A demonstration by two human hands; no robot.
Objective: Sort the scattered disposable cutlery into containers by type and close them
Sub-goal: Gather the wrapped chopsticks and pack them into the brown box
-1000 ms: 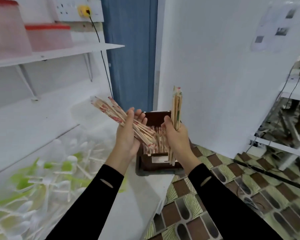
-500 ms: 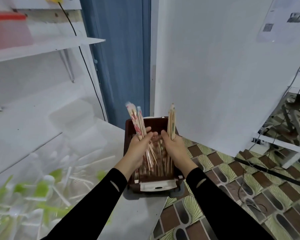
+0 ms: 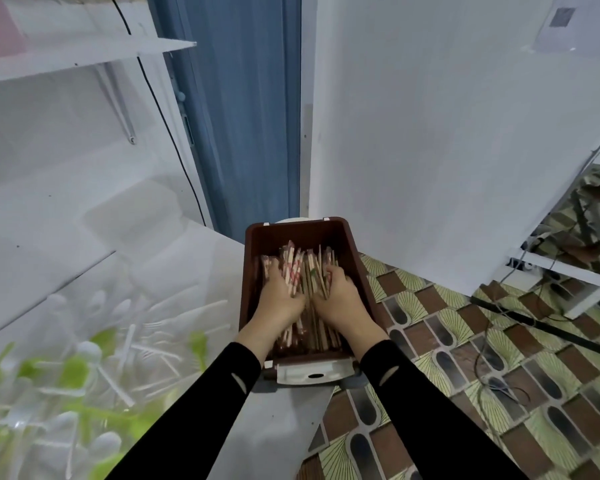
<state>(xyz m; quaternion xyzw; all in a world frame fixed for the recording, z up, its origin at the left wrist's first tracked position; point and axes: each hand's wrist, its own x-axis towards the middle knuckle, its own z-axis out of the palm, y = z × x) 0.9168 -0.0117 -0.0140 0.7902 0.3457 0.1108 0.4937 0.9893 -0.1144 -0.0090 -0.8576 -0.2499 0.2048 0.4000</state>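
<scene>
Gripping chopsticks (image 3: 293, 263) in box (image 3: 300, 233): L hand (image 3: 280, 301), R hand (image 3: 340, 299); print illegible.

Brown rectangular plastic box (image 3: 357, 261) on right edge of white tabletop (image 3: 284, 424), long axis running near to far. Paper-wrapped wooden chopsticks (image 3: 297, 268) inside box, lying lengthwise. Left hand (image 3: 279, 301) and right hand (image 3: 340, 301) both in box, side by side, each gripping chopsticks. Heap of clear and green plastic spoons and forks (image 3: 84, 368) on tabletop, left of box. Blue door (image 3: 243, 116) beyond box's far end. White wall shelf (image 3: 84, 60) far left, above tabletop. Patterned tiled floor (image 3: 465, 393) right of box.
</scene>
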